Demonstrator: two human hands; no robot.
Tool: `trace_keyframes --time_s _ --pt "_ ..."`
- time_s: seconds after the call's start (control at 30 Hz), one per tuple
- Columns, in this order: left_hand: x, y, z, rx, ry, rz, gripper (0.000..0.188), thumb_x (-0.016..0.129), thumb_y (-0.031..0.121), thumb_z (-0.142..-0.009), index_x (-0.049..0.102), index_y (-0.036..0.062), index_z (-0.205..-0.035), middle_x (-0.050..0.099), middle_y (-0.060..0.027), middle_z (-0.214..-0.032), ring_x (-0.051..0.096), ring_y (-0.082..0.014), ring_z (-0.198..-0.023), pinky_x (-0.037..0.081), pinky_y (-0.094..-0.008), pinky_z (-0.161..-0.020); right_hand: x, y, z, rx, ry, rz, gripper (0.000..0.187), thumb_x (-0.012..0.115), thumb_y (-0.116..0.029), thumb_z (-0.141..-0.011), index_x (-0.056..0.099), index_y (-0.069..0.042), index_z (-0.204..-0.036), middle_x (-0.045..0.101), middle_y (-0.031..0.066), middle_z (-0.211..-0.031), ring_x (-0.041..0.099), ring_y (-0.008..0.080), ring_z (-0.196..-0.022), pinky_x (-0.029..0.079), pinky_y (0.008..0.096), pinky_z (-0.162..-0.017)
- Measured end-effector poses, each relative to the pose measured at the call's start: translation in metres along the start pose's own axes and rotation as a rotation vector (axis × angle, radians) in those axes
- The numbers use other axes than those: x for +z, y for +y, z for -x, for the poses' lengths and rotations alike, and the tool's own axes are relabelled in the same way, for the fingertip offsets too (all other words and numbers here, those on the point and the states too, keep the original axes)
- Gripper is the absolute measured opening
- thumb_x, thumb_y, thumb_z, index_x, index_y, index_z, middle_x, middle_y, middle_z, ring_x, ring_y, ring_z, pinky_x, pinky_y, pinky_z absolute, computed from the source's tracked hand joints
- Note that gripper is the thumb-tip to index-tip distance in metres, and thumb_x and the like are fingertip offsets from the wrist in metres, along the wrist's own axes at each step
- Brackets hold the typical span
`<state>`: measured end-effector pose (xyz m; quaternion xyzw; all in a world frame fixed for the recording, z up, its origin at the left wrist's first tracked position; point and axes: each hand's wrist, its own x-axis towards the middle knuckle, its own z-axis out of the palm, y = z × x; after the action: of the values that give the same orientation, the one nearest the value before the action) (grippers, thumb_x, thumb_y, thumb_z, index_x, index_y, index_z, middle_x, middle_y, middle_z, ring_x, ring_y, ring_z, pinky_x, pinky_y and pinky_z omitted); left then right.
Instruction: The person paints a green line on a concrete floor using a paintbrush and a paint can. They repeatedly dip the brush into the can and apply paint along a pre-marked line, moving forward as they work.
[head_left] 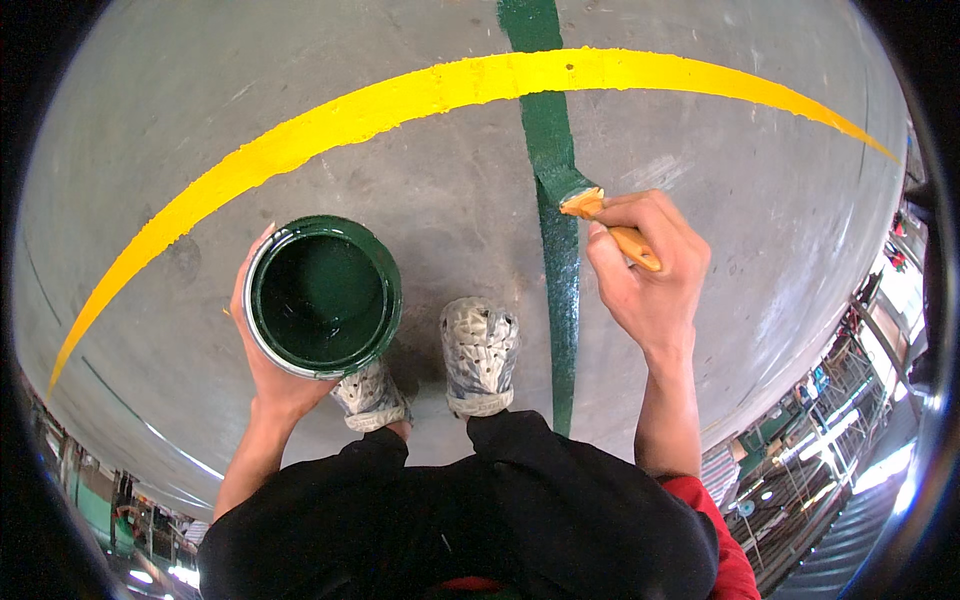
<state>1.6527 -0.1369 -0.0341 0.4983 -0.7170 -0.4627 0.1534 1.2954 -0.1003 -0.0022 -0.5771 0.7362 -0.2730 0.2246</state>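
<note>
My left hand point(268, 365) is wrapped around the outside of an open round can of dark green paint point(325, 290), its fingers partly hidden behind the can. Green paint coats the can's rim and inner wall. In my right hand point(655, 265) is a paintbrush point(630, 245) with a yellow-orange wooden handle, pinched between thumb and fingers. The bristle end touches the green stripe point(558, 270) on the grey surface, right where a fresh-looking, wider patch of green bends toward the brush. Below the brush the stripe narrows and looks shinier and speckled.
A yellow stripe point(480, 82) curves across the grey surface point(440, 190), crossing the green one ahead of me. My feet, in pale patterned clogs point(480, 355), stand on this surface, left of the green stripe. Cluttered racks and metalwork point(830, 430) show beyond its right edge.
</note>
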Motion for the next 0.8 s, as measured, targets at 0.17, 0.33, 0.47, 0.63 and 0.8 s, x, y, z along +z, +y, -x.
trace_keyframes --time_s 0.17,0.33,0.47,0.63,0.8 --pt "0.002 0.001 -0.001 0.044 -0.003 0.021 0.131 0.103 0.022 -0.057 0.021 0.0069 -0.158 0.032 -0.0212 -0.163 0.040 -0.0342 -0.149 0.032 -0.0471 -0.126 0.009 0.011 0.003 -0.083 0.135 -0.013 0.011 0.074 0.002 -0.079 0.066 -0.002 -0.086 0.063 0.0130 -0.082 0.065 0.0325 -0.071 0.053 0.0368 -0.065" --pt "-0.001 0.003 0.000 0.019 -0.003 0.035 0.131 0.103 0.023 -0.058 0.021 0.0070 -0.158 0.032 -0.0211 -0.163 0.040 -0.0341 -0.149 0.032 -0.0469 -0.125 -0.005 0.000 0.031 0.115 -0.180 0.025 0.010 0.073 0.001 -0.079 0.066 -0.002 -0.085 0.062 0.0130 -0.079 0.064 0.0329 -0.069 0.052 0.0387 -0.065" --pt "0.000 0.004 0.001 0.051 0.020 0.024 0.131 0.103 0.023 -0.058 0.021 0.0081 -0.159 0.032 -0.0210 -0.163 0.040 -0.0340 -0.150 0.031 -0.0473 -0.126 -0.020 -0.003 0.024 0.073 -0.118 0.001 0.009 0.074 0.000 -0.080 0.067 -0.002 -0.085 0.064 0.0136 -0.080 0.065 0.0319 -0.069 0.053 0.0378 -0.065" --pt "0.002 0.006 -0.001 0.050 -0.007 0.049 0.132 0.104 0.023 -0.056 0.021 0.0088 -0.159 0.032 -0.0209 -0.163 0.040 -0.0341 -0.150 0.032 -0.0469 -0.126 0.011 0.013 -0.006 -0.141 0.194 -0.027 0.010 0.075 -0.001 -0.082 0.066 -0.001 -0.087 0.063 0.0150 -0.081 0.065 0.0332 -0.070 0.053 0.0390 -0.066" --pt "-0.002 0.009 -0.003 0.122 0.013 0.057 0.133 0.104 0.023 -0.057 0.021 0.0066 -0.158 0.031 -0.0223 -0.164 0.040 -0.0344 -0.150 0.032 -0.0461 -0.126 -0.002 -0.002 0.030 0.084 -0.142 0.060 0.010 0.075 -0.002 -0.083 0.068 -0.001 -0.088 0.067 0.0129 -0.085 0.068 0.0289 -0.076 0.054 0.0346 -0.069"
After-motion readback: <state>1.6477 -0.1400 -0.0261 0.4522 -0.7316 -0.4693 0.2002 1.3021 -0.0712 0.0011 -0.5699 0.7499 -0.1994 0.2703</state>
